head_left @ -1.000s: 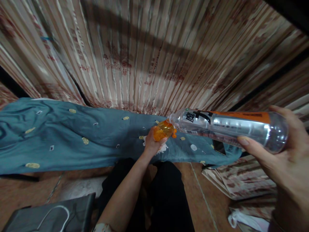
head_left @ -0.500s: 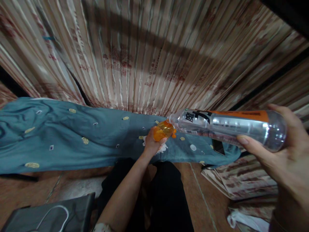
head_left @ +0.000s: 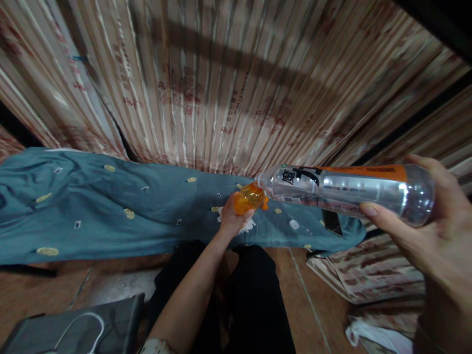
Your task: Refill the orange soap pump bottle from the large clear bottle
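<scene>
Brown floor tiles (head_left: 295,305) fill the lower part of the view, with my black-clad legs (head_left: 254,300) between them and a dark bag (head_left: 73,327) with a white cord at lower left. Striped printed fabric (head_left: 372,275) lies folded on the floor at right, beside a white plastic bag (head_left: 372,334).

Nearest the camera, my right hand (head_left: 431,236) is closed around the base end of a large clear bottle (head_left: 346,189), thumb under the barrel and fingers over the top. The bottle carries an orange band and black characters. Its long axis lies almost horizontal, running right to left, with the base at my right hand and the neck pointing left and slightly downward.

Farther out, my left hand (head_left: 232,219) is clamped on a small orange bottle (head_left: 250,197), held just above a teal blanket (head_left: 110,211) patterned with yellow ovals. The small bottle is tilted, its opening facing up and to the right. The neck of the clear bottle meets that opening; the two touch mouth to mouth. Both hands are well apart, joined only through the two bottles.

A dark phone (head_left: 332,222) lies on the blanket below the clear bottle. Behind everything hangs a pleated striped curtain (head_left: 228,88).
</scene>
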{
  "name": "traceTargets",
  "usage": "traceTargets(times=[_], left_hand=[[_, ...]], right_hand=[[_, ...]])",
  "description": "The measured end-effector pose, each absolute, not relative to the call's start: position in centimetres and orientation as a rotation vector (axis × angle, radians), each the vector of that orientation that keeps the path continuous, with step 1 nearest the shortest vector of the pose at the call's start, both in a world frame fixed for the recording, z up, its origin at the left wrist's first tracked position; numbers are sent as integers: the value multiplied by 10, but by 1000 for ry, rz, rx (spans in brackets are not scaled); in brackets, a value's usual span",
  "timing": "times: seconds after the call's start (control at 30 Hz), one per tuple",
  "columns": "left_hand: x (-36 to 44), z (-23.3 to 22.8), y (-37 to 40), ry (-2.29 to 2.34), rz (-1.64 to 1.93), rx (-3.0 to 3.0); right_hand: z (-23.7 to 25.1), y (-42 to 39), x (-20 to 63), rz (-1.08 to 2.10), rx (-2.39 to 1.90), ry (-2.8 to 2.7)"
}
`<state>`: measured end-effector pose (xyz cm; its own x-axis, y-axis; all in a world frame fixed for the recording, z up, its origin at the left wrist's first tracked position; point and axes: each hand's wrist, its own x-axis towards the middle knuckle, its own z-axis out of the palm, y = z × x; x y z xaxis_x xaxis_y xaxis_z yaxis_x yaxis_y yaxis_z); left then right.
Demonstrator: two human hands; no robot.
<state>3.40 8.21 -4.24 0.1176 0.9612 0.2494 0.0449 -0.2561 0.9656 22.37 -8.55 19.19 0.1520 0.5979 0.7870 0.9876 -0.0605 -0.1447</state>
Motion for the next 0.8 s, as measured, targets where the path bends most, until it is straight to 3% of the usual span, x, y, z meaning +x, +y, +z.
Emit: traceTargets(times=[0.8], left_hand=[[32,-39,81,1125,1234,1538]], right_hand=[[199,-80,230,-666,-1780,-1537]])
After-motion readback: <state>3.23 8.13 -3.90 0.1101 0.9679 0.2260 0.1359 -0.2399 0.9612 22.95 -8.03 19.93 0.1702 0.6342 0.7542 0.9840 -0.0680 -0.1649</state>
